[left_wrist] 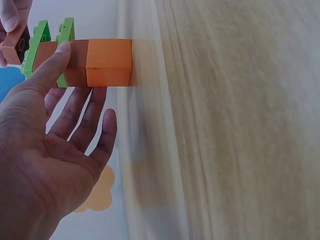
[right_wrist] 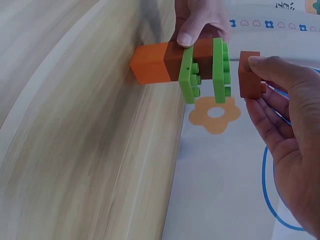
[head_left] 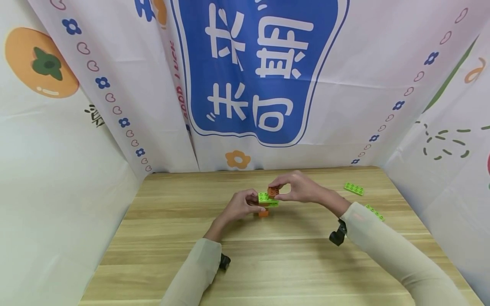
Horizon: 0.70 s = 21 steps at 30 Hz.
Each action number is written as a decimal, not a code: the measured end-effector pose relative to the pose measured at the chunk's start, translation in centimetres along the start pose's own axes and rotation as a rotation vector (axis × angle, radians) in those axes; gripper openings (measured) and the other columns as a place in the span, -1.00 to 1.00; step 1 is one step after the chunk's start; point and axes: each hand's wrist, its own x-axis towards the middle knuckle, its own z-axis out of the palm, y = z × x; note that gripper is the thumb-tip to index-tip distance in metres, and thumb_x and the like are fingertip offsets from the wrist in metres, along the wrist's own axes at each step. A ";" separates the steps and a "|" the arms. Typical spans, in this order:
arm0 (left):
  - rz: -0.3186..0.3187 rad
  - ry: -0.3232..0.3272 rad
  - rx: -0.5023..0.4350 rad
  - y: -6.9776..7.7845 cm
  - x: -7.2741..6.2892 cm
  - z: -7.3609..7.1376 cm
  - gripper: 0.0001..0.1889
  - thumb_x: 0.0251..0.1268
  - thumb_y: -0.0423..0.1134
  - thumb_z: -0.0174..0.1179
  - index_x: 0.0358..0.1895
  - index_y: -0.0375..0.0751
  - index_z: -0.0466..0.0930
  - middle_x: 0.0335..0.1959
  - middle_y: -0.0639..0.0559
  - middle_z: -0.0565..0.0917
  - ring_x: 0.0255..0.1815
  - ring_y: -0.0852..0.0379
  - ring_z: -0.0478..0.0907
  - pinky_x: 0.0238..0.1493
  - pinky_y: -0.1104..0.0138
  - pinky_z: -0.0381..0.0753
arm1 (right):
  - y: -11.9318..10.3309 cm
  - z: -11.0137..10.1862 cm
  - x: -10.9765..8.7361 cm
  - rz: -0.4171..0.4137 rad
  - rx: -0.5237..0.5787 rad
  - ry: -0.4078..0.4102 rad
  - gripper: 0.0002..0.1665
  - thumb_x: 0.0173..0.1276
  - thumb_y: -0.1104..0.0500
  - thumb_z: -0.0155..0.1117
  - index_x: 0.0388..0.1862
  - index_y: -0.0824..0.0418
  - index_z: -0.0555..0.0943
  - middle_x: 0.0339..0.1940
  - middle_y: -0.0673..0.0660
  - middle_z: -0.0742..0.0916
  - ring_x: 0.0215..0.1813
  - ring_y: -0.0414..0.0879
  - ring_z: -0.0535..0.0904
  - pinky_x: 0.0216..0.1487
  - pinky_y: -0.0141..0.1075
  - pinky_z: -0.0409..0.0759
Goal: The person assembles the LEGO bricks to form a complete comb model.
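Head view: the tower point(head_left: 264, 204) stands on the desk point(head_left: 268, 263), long axis upright, partly behind the left hand point(head_left: 239, 206). Left wrist: its fingers point(left_wrist: 52, 66) pinch the tower; the right hand point(left_wrist: 9, 17) is cut off. Right wrist: fingers point(right_wrist: 277, 72) pinch a brown block point(right_wrist: 249, 80).

Wood-grain tabletop point(head_left: 275, 255) in front of me, lower half of frame. Creased white printed cloth point(head_left: 344, 110) hung behind it; blue panel point(head_left: 248, 80) with white characters, top centre, orange flower print point(head_left: 246, 160) underneath. White left side cloth point(head_left: 49, 178), orange fruit print point(head_left: 23, 51) upper left. White right side cloth point(head_left: 451, 199), dark-green dashes. Light soft, diffuse.
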 end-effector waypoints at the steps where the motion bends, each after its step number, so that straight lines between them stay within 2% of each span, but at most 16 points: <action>1: 0.000 0.000 0.000 0.0 0.0 0.0 -0.72 0.23 -0.25 0.58 -0.15 -0.21 0.66 -0.17 0.00 0.81 -0.20 0.17 0.74 -0.15 0.35 0.70 | -0.1 0.1 0.1 -0.004 0.004 -0.001 -0.65 0.30 0.22 0.61 0.07 0.22 0.80 -0.03 0.06 0.86 -0.04 -0.14 0.80 0.03 -0.32 0.75; 21: -0.003 -0.001 0.010 0.0 -0.1 0.0 -0.73 0.25 -0.26 0.57 -0.11 -0.22 0.67 -0.13 -0.01 0.82 -0.14 0.15 0.75 -0.03 0.26 0.74 | 0.0 1.8 1.9 -0.024 0.041 -0.004 -0.66 0.29 0.27 0.60 0.05 0.25 0.80 -0.04 0.11 0.86 -0.05 -0.09 0.82 0.01 -0.15 0.79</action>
